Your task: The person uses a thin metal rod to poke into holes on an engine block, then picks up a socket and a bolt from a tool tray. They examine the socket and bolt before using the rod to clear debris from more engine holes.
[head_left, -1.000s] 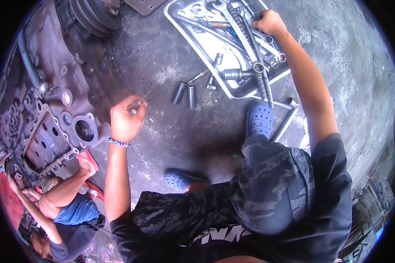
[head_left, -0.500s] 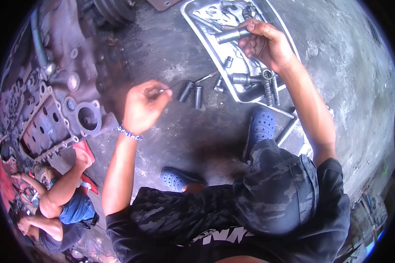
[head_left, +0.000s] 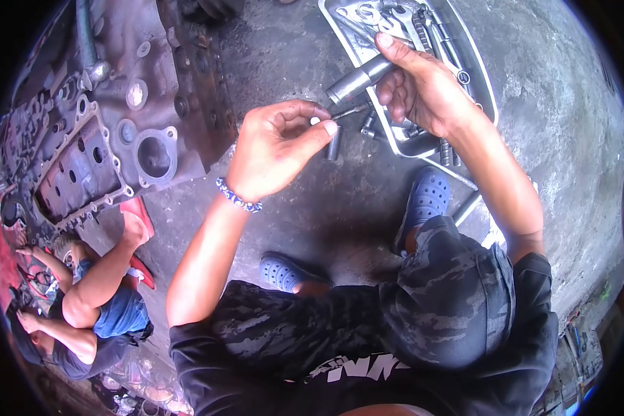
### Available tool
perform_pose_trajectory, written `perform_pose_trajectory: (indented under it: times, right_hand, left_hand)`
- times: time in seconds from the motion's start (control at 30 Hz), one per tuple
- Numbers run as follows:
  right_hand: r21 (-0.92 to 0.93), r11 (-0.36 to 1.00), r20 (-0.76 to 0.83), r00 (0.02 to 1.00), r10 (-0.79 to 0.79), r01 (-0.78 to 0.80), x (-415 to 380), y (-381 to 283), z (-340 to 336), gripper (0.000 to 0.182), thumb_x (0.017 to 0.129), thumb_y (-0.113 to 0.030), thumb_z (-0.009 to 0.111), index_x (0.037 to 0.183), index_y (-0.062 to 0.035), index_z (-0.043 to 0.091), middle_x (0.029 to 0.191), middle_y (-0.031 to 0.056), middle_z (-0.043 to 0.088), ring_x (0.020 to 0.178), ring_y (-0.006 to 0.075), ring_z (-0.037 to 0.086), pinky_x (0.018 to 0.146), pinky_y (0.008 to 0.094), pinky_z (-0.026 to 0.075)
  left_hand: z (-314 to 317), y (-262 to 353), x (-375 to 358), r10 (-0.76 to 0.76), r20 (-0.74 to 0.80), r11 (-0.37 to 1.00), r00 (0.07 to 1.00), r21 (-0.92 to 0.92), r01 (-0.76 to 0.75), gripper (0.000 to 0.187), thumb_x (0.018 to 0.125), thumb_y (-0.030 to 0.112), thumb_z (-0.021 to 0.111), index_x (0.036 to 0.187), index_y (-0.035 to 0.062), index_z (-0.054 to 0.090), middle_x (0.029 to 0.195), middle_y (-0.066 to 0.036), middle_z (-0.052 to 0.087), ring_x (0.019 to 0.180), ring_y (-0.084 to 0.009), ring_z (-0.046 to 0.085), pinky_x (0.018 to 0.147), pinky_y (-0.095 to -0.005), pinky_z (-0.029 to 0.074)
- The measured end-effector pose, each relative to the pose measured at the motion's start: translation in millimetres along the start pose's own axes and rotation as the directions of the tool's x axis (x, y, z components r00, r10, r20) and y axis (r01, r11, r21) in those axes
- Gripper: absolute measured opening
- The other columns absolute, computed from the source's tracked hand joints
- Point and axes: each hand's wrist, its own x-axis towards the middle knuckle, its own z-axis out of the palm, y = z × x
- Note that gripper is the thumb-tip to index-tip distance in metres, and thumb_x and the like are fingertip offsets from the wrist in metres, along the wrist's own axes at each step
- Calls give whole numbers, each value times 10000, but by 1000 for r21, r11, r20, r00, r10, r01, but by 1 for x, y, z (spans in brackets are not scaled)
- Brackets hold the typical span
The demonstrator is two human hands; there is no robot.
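My right hand [head_left: 423,87] is wrapped round a long cylindrical metal socket [head_left: 359,80], which tilts down toward my left hand. With thumb and fingers pinched, my left hand [head_left: 274,145] sits just below the socket's free end. A small pale spot shows between its fingertips, too small for me to name. On the floor right behind those fingertips stands a dark deep socket [head_left: 333,144], partly covered by the hand. A metal tray [head_left: 397,149] of tools lies under and beyond my right hand, with wrenches [head_left: 421,31] in it.
A large engine block [head_left: 135,93] fills the left side. At lower left another person [head_left: 93,305] sits on the floor. A metal bar [head_left: 466,208] lies by my blue clog [head_left: 430,194], below the tray.
My left hand has moved right and up, close to the socket's end. My right hand, still holding the socket, has come slightly lower. The whole view has shifted a little.
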Motion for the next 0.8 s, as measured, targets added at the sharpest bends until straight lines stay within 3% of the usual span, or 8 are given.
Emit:
perform_pose_trajectory:
  times: [0.17,0.27,0.37,0.47,0.7,0.8]
  right_hand:
    - [-3,1000,121,992,-30,30,0,3,-1,390,888,-372,679,893,13,616,654,96,637,474,147,607,434,247,478]
    - [56,995,289,953,-95,82,8,9,-11,298,889,-288,677,933,3,632,717,87,655,560,137,636,503,243,499]
    - [28,992,353,928,-123,121,11,13,-16,252,918,-203,615,1053,10,627,788,88,664,671,117,649,587,231,519]
    - [-6,983,411,897,-165,183,11,10,-18,266,898,-181,643,1081,11,624,834,83,663,730,114,650,645,243,528]
    - [-128,961,385,905,-179,245,5,5,-13,281,857,-105,680,1105,11,621,901,72,647,783,126,657,713,248,548]
    - [-158,945,386,899,-209,287,7,8,-11,295,850,-96,685,1113,18,616,951,75,641,816,135,659,747,258,554]
  left_hand:
    - [3,4,0,52,-9,998,999,-46,-52,231,851,114,719,992,-59,661,777,-66,691,708,-80,629,621,-229,497]
    - [2,9,-1,66,-21,998,998,-14,-67,245,844,116,726,995,-65,657,775,-63,691,711,-85,633,616,-231,497]
    - [2,8,-1,92,-52,995,994,37,-90,257,833,109,736,998,-71,654,777,-68,691,725,-98,646,622,-239,506]
    - [2,8,1,129,-83,991,988,56,-125,268,821,44,740,1041,-67,636,795,-61,679,723,-76,614,621,-212,475]
    - [-3,11,1,174,-120,978,977,141,-157,341,783,-13,759,1085,-76,612,838,-83,683,783,-106,638,691,-228,512]
    - [-4,7,2,182,-155,980,971,109,-167,311,759,28,752,1030,-73,640,849,-116,711,811,-155,697,714,-266,544]
